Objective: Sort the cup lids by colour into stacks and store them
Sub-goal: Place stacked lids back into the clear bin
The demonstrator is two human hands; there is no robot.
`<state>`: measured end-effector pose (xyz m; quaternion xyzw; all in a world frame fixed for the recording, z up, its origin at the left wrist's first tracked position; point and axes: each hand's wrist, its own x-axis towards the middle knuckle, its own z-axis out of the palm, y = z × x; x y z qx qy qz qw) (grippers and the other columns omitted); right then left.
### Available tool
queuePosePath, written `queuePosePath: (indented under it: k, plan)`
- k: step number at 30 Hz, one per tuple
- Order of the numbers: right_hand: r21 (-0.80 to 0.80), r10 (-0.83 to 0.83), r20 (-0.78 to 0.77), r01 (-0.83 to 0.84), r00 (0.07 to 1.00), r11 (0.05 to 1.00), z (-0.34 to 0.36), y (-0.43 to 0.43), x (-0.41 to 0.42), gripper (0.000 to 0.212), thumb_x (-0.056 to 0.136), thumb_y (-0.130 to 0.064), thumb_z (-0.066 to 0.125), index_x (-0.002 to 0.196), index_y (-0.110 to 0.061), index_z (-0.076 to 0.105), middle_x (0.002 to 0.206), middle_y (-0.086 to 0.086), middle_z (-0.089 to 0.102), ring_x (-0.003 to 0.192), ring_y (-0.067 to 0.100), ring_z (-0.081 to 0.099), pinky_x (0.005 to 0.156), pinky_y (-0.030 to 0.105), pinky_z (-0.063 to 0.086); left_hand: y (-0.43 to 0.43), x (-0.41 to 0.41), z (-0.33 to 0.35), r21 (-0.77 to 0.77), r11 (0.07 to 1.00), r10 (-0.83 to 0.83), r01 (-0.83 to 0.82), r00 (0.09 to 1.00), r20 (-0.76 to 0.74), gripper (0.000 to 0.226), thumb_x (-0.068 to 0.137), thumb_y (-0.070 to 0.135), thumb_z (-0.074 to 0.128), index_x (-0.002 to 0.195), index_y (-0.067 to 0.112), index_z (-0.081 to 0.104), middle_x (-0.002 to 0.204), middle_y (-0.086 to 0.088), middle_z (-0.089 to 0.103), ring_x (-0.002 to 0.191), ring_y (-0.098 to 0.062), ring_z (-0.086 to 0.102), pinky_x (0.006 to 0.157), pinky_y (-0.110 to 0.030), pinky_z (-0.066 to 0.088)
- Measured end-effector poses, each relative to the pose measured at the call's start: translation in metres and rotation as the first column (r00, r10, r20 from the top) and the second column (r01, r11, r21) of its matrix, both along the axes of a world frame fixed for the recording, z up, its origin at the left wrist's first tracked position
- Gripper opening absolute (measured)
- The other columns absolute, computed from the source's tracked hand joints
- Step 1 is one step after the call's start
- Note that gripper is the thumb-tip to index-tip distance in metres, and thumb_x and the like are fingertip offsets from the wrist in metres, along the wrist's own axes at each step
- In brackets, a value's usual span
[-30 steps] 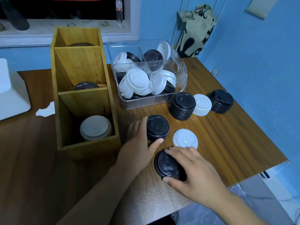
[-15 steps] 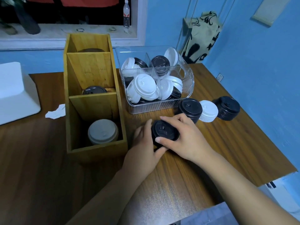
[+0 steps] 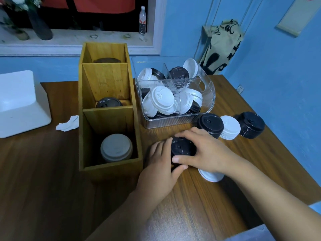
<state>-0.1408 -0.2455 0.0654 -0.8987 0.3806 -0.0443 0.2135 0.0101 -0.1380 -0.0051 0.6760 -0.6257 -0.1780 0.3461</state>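
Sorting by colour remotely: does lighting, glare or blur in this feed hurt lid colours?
Head view: dim bluish light; box's near compartment is shadowed, greying its pale lid; mild glare on the clear bin; wide-angle bowing at the table edges; left hand, right hand and black lids fairly sharp.

no legible text, water bottle (image 3: 142,23) label red but blurred, ring lettering on black lid (image 3: 178,76) in clear bin (image 3: 207,94) unreadable

Black lid stack (image 3: 182,147): upright, gripped between left hand (image 3: 159,164) and right hand (image 3: 206,153). Beside clear bin (image 3: 173,121) of mixed loose lids (image 3: 162,98), in a row: tall black stack (image 3: 210,123), white stack (image 3: 230,127), far black stack (image 3: 251,124). Wooden organizer (image 3: 107,168): white lids (image 3: 116,149) in front compartment, black lids (image 3: 108,103) in middle.
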Motion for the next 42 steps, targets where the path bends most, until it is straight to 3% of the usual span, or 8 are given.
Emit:
queuePosePath:
  k: [8,11,15,20,24,28,35,42]
  plan:
    - [-0.035,-0.245,0.477,0.297,0.844,0.954,0.070,-0.088,0.043,0.008,0.095,-0.032,0.067,0.099,-0.027,0.073,0.082,-0.015,0.068,0.064,-0.003,0.056,0.071,0.021,0.047,0.000,0.000,0.001,0.020,1.000,0.011,-0.012,1.000,0.022,0.085,0.094,0.062,0.057,0.159,0.026,0.016,0.157,0.014,0.027,0.149,-0.005,0.014,0.117,-0.024,0.024]
    - [-0.142,-0.273,0.389,0.350,0.880,0.926,0.081,-0.133,0.063,0.021,0.095,-0.034,0.066,0.113,-0.024,0.069,0.102,-0.013,0.069,0.081,-0.003,0.058,0.082,0.024,0.046,0.000,0.001,0.001,0.038,0.999,0.010,-0.011,1.000,0.018,0.086,0.094,0.062,0.056,0.159,0.028,0.013,0.158,0.015,0.024,0.149,-0.004,0.011,0.118,-0.025,0.024]
    - [-0.163,-0.318,0.078,0.327,0.945,0.931,0.085,-0.177,0.083,0.052,0.095,-0.044,0.064,0.141,-0.023,0.054,0.138,0.001,0.060,0.123,0.024,0.057,0.104,0.039,0.046,0.001,0.000,0.003,0.043,0.999,0.012,-0.013,1.000,0.016,0.086,0.093,0.064,0.055,0.160,0.028,0.012,0.158,0.017,0.022,0.149,-0.002,0.008,0.118,-0.022,0.020]
    - [-0.151,-0.338,-0.042,0.328,0.940,0.932,0.091,-0.199,0.102,0.056,0.085,-0.042,0.076,0.135,-0.022,0.059,0.124,0.002,0.068,0.113,0.024,0.062,0.094,0.034,0.050,-0.001,0.001,0.003,0.046,0.999,0.014,-0.014,1.000,0.019,0.086,0.093,0.064,0.055,0.159,0.027,0.015,0.157,0.015,0.025,0.149,-0.004,0.011,0.120,-0.022,0.018]
    - [0.041,-0.371,0.104,0.369,0.923,0.929,0.094,-0.208,0.102,0.025,0.087,-0.028,0.078,0.105,-0.012,0.071,0.096,0.006,0.066,0.085,0.020,0.057,0.074,0.027,0.043,-0.001,0.001,0.003,0.057,0.998,0.011,-0.012,1.000,0.008,0.086,0.093,0.063,0.056,0.159,0.028,0.013,0.157,0.016,0.023,0.150,-0.004,0.007,0.121,-0.025,0.019]
    - [0.239,-0.419,0.146,0.379,0.896,0.894,0.103,-0.205,0.089,0.022,0.089,-0.029,0.074,0.082,-0.019,0.056,0.070,0.005,0.048,0.064,0.020,0.042,0.059,0.030,0.033,-0.001,0.001,0.003,0.060,0.998,0.010,-0.010,1.000,0.011,0.086,0.094,0.064,0.055,0.160,0.029,0.011,0.158,0.016,0.022,0.150,-0.003,0.006,0.121,-0.026,0.019]
    - [0.520,-0.562,0.510,0.287,0.652,0.804,0.113,-0.122,0.037,0.015,0.096,-0.020,0.066,0.082,-0.025,0.062,0.065,-0.001,0.055,0.047,0.010,0.040,0.043,0.021,0.026,-0.002,0.001,0.002,0.054,0.998,0.012,-0.013,1.000,0.020,0.087,0.093,0.064,0.056,0.159,0.028,0.014,0.157,0.015,0.024,0.150,-0.004,0.008,0.121,-0.025,0.018]
    - [0.799,-0.755,0.430,0.180,0.494,0.573,0.019,0.052,-0.027,0.023,0.078,-0.026,0.073,0.096,-0.012,0.066,0.061,0.018,0.043,0.044,0.017,0.034,0.041,0.020,0.025,-0.002,0.001,0.001,0.040,0.999,0.007,-0.008,1.000,0.026,0.084,0.092,0.049,0.065,0.158,0.022,0.021,0.154,0.009,0.031,0.147,-0.008,0.018,0.123,-0.026,0.020]
